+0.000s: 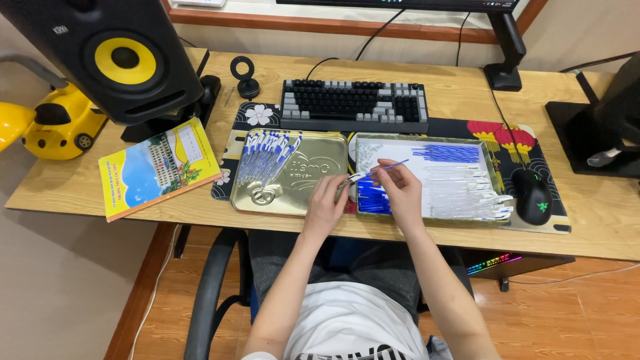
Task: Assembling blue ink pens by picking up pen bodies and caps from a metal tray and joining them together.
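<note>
A wooden desk (pixel 600 220) carries everything. On it lies a dark patterned desk mat (pixel 460 128), and on the mat sit two shallow trays side by side. The right-hand one, a white-lined tray (pixel 433 148), holds a row of blue ink refills (pixel 448 153) at the back, another blue bundle at its front left corner, and a spread of clear pen barrels (pixel 467 193). The left-hand one, a gold metal lid (pixel 313 167), holds a fan of assembled blue-and-white pens (pixel 267 157).

Over the seam between the trays, the left hand (pixel 325 207) is pinched on a white pen barrel (pixel 353 178), while the right hand (pixel 400 190) is closed on a thin blue refill (pixel 390 167) whose lower end meets the barrel's mouth; whether it is already inside is hard to tell.

Behind the trays stand a grey-and-black keyboard (pixel 353 103) and a black speaker (pixel 113 57); a colourful booklet (pixel 157 170) lies left, a black mouse (pixel 533 195) right.
</note>
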